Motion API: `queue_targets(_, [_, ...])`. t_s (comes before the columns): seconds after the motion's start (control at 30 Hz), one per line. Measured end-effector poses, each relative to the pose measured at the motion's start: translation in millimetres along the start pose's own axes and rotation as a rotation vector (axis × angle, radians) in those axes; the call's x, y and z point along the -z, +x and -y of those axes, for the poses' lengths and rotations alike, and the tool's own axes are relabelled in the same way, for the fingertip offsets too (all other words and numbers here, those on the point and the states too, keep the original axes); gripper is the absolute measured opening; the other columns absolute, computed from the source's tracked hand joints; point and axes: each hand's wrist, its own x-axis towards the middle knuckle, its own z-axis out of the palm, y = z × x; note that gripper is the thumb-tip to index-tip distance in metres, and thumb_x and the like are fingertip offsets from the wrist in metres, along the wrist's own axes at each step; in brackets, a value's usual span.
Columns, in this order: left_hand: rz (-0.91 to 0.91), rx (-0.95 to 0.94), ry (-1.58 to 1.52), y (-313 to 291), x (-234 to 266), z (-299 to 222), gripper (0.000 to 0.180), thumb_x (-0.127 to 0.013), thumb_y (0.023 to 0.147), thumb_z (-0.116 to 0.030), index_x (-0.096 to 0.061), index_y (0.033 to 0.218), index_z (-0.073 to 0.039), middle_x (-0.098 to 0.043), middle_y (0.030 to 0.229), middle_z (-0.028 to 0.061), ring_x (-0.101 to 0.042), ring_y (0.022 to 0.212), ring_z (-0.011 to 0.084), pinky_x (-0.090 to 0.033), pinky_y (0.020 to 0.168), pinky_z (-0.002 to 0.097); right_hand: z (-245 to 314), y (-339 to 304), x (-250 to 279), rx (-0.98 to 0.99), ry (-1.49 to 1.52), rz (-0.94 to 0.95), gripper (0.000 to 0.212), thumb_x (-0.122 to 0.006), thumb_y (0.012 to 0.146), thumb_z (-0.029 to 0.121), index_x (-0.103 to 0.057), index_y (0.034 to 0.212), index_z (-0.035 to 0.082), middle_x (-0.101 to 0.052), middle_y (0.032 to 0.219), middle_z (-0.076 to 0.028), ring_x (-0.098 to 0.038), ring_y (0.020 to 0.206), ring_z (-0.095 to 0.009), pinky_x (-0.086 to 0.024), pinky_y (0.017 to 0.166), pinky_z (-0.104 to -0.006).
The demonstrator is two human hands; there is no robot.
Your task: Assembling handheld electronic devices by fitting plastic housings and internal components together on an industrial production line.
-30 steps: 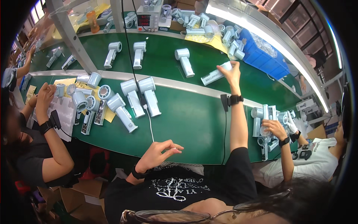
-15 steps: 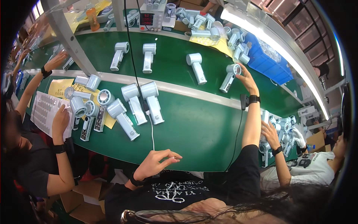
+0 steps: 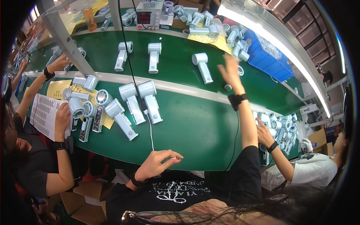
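Observation:
My right hand is over the far green strip, its fingers spread and slightly blurred. Beneath it lies a pale blue handheld fan, mostly hidden, with only its round head and handle end showing. Left of that hand lies another handheld fan. Low in front of my chest, my left hand is pinched closed; a small white tip shows between its fingers. A white cable runs down to this hand from beside two handheld fans on the near table.
A metal rail divides the near table from the far strip. More fans lie at left beside a co-worker's hand. At right, another person's hand touches piled fans. A blue bin stands far right.
My right hand has let go of the fan at the far right and moved left over it, fingers spreading. Fans on the far strip have shifted slightly right. My left hand is unchanged.

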Motion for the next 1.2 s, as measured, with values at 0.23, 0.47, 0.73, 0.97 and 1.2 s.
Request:
queue_targets(0.23, [0.033, -0.049, 0.029, 4.1, -3.7, -7.7, 0.004, -0.061, 0.089, -0.001, -0.060, 0.089, 0.003, -0.071, 0.101, 0.0140, -0.071, 0.086, 0.0218, -0.055, 0.074, 0.0283, 45.7, -2.8, -26.2, -0.389, 0.260, 0.236, 0.059, -0.077, 0.076, 0.026, -0.047, 0.116, -0.005, -0.049, 0.130, -0.029, -0.048, 0.123, -0.041, -0.042, 0.096, -0.0528])
queue_targets(0.47, [-0.087, 0.013, -0.055, -2.5, -1.9, -5.5, 0.004, -0.055, 0.093, 0.000, -0.057, 0.094, 0.003, -0.067, 0.086, 0.0097, -0.064, 0.071, 0.0185, -0.051, 0.066, 0.0291, 106.9, -51.3, 55.8, -0.648, 1.051, 0.050, 0.034, -0.066, 0.087, 0.017, -0.047, 0.109, -0.003, -0.061, 0.109, -0.016, -0.063, 0.086, -0.023, -0.051, 0.071, -0.0357])
queue_targets(0.73, [-0.213, -0.257, 0.285, 18.4, -30.5, -12.4, 0.005, -0.057, 0.092, -0.002, -0.057, 0.096, 0.001, -0.062, 0.079, 0.0099, -0.060, 0.072, 0.0232, -0.047, 0.065, 0.0320, 197.2, -126.2, 139.9, -1.008, 2.125, 0.197, 0.033, -0.056, 0.093, 0.021, -0.049, 0.118, 0.000, -0.055, 0.092, -0.005, -0.053, 0.077, -0.014, -0.049, 0.071, -0.0278])
queue_targets(0.97, [-0.284, -0.372, 0.367, 27.7, -62.6, -20.1, 0.008, -0.062, 0.087, -0.002, -0.059, 0.094, 0.000, -0.061, 0.079, 0.0104, -0.058, 0.070, 0.0271, -0.045, 0.064, 0.0349, 254.0, -146.4, 163.1, -1.271, 2.205, -0.121, 0.033, -0.056, 0.094, 0.021, -0.049, 0.119, 0.002, -0.054, 0.094, -0.006, -0.054, 0.080, -0.015, -0.049, 0.073, -0.0299])
queue_targets(1.2, [-0.423, -0.473, 0.780, 33.1, -72.2, -12.1, 0.011, -0.066, 0.083, -0.004, -0.061, 0.091, 0.001, -0.059, 0.077, 0.0100, -0.055, 0.068, 0.0260, -0.042, 0.063, 0.0359, 255.2, -157.0, 154.5, -1.211, 2.057, -0.156, 0.032, -0.058, 0.095, 0.023, -0.048, 0.117, 0.001, -0.056, 0.100, -0.009, -0.059, 0.088, -0.020, -0.052, 0.074, -0.0365])
